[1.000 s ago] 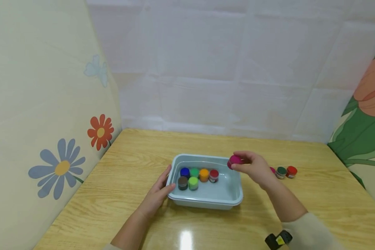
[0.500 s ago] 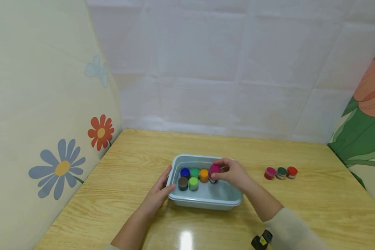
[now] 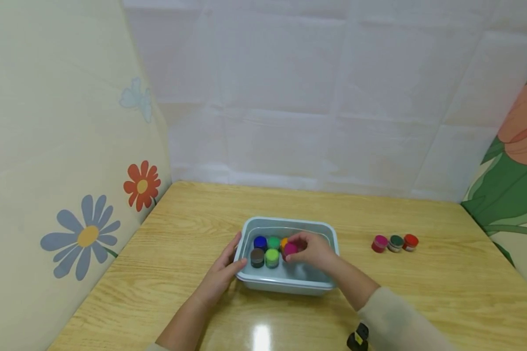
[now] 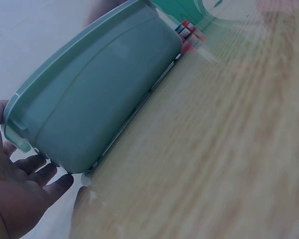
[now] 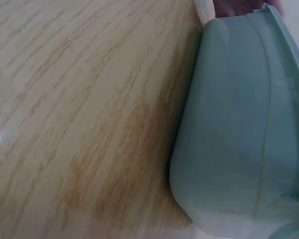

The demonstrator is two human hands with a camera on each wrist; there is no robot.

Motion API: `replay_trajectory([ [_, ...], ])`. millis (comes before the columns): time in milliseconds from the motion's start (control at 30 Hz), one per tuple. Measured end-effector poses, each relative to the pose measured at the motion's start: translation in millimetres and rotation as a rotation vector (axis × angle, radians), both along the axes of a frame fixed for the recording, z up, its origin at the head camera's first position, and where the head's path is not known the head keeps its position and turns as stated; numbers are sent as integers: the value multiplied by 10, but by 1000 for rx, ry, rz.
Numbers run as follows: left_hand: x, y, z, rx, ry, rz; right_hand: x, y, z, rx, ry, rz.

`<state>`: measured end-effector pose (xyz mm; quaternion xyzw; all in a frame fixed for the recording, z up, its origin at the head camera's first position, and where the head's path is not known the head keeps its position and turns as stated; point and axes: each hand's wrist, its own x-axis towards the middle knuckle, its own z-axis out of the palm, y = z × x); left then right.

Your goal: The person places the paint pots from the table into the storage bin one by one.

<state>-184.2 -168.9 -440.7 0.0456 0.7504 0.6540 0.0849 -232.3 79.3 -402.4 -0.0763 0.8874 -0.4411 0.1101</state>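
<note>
A pale blue plastic bin (image 3: 285, 282) stands on the table, holding several small paint jars. My left hand (image 3: 219, 280) grips its left end, thumb over the rim and fingers along the outside; the left wrist view shows those fingers against the bin's wall (image 4: 99, 89). Inside the bin, my right hand (image 3: 318, 253) pinches a jar with a magenta lid (image 3: 291, 249), right of the lime jar (image 3: 272, 258). Blue (image 3: 260, 242), green (image 3: 273, 242) and brown (image 3: 257, 258) jars sit to the left. An orange jar (image 3: 284, 242) is partly covered by my right fingers.
Three more jars stand in a row on the table, right of the bin: magenta (image 3: 379, 243), dark green (image 3: 395, 243) and red (image 3: 410, 242). A white sheet (image 3: 281, 97) hangs behind the table. Flowered panels flank both sides.
My right hand has carried the magenta-lidded jar leftward from above the bin's right rim and down inside it. A dark red jar seen earlier is now hidden by that hand. My left hand stays put.
</note>
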Motion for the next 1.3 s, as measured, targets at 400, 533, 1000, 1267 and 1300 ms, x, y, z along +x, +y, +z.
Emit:
replay_trajectory([
  [400, -3, 2, 4, 6, 0, 11, -5, -71, -11, 31, -41, 58],
  [533, 2, 1, 12, 4, 6, 11, -20, -86, -34, 51, -42, 69],
  [1000, 8, 1, 14, 8, 15, 1, -7, -122, -41, 89, 10, 105],
  [1267, 3, 1, 7, 10, 15, 3, -1, -114, -44, 58, -2, 83],
  [1300, 4, 2, 7, 10, 16, 3, 5, -111, -39, 50, -1, 77],
])
